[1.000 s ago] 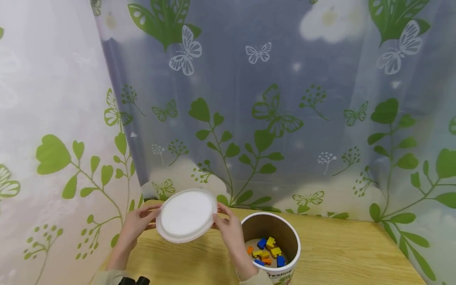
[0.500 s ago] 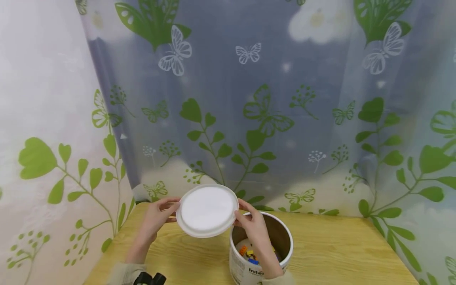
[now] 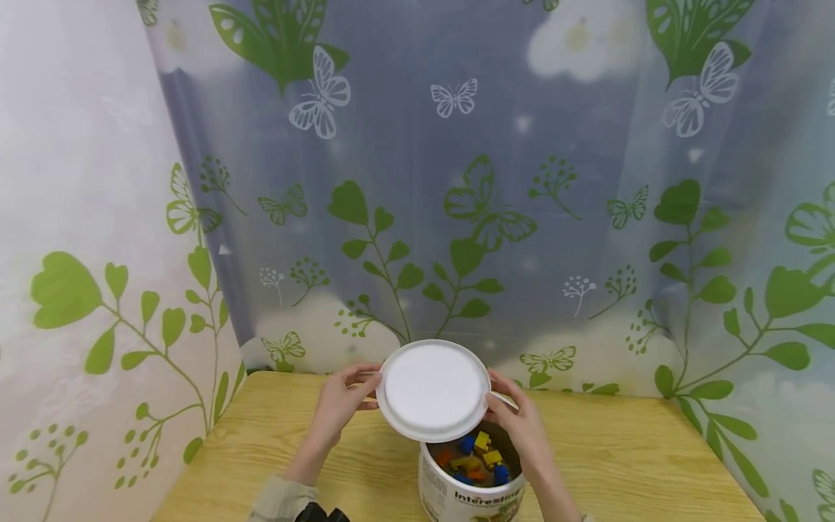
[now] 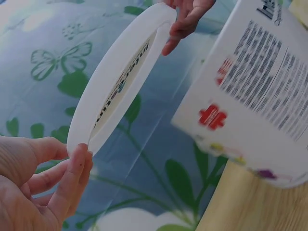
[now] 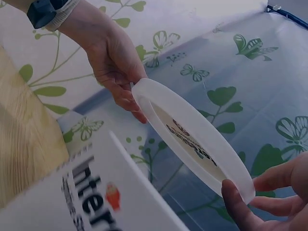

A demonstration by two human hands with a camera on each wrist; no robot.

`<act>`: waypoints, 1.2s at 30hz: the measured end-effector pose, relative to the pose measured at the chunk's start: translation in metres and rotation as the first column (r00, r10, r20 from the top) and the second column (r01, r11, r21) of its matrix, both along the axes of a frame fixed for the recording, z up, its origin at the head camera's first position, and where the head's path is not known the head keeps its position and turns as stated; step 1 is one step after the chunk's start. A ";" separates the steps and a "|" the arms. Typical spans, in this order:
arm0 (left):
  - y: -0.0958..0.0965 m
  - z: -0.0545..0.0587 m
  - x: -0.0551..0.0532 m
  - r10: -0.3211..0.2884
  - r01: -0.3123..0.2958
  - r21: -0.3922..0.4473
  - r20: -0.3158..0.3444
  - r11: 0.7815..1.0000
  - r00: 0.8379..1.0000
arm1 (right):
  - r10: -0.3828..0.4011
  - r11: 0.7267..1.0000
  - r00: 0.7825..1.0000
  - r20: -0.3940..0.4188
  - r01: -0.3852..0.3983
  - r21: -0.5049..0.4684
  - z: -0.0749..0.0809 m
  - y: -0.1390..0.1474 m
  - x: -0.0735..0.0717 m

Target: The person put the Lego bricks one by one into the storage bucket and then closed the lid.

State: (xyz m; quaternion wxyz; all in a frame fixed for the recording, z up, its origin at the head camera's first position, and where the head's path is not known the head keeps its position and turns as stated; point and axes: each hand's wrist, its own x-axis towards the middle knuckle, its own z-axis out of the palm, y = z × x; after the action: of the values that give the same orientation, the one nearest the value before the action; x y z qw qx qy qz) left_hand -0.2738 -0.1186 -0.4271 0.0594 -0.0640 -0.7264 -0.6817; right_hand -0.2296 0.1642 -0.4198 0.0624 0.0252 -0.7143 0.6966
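A round white lid [image 3: 433, 390] is held up, tilted, between both hands. My left hand [image 3: 344, 403] pinches its left rim, and my right hand [image 3: 518, 420] pinches the opposite rim. Printed lettering shows on the lid's far face in the left wrist view, with the thumb and fingers of my left hand [image 4: 53, 178] at its edge. Below the lid stands a white printed tub [image 3: 471, 500], its mouth uncovered at the front and overlapped by the lid at the back. Yellow, blue and orange building blocks [image 3: 492, 458] lie inside it.
The tub stands on a light wooden table [image 3: 626, 457]. Behind the table hangs a blue-grey curtain [image 3: 404, 130] printed with butterflies and leaves, and a pale curtain [image 3: 98, 181] borders the left side. A dark wrist device [image 5: 42, 13] sits on the left wrist.
Both hands have carried the lid to the right, from beside the tub to above its back rim. The view has also shifted slightly to the right.
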 end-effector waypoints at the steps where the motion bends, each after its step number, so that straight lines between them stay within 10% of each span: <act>1: 0.004 -0.001 0.000 -0.009 0.009 0.009 0.000 1.000 1.000 | -0.003 1.000 1.000 0.002 0.003 0.001 -0.001 0.005 0.001; 27: 0.036 -0.012 0.002 -0.191 0.196 0.024 -0.152 0.980 0.970 | -0.072 0.995 0.995 0.067 0.067 0.073 -0.005 0.053 0.021; 36: 0.038 -0.011 0.003 -0.101 0.099 -0.023 -0.300 0.995 0.949 | -0.187 0.965 0.981 -0.058 0.195 0.174 0.001 0.053 0.021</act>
State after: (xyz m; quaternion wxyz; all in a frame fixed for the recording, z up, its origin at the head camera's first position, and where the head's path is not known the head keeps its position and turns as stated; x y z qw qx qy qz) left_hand -0.2712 -0.0802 -0.4376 0.1345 -0.2038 -0.7072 -0.6635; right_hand -0.2085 0.2175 -0.4192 0.1414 -0.0241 -0.7717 0.6197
